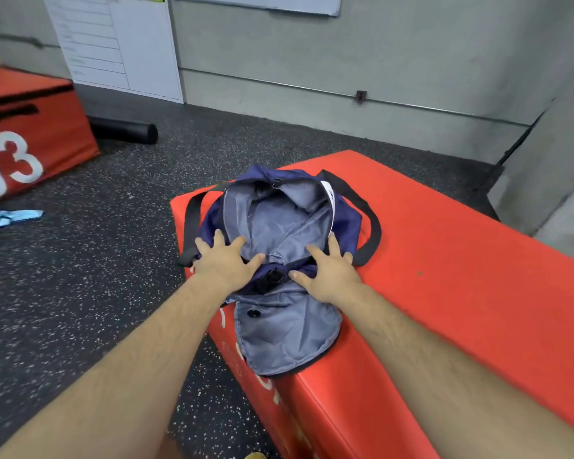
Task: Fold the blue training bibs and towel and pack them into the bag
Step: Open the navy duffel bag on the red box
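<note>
Two-handed: presses left hand (pixel 226 258) and right hand (pixel 330 271) flat on the open navy bag (pixel 345 226) atop the red box (pixel 444 260), both splayed, gripping nothing. Blue bib (pixel 9 218) on floor (pixel 113 260).

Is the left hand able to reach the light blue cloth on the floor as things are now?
Probably not without stepping over. The left hand rests on the bag on the red box, while the blue cloth lies down on the floor, well off to the left. Nothing blocks the way.
</note>
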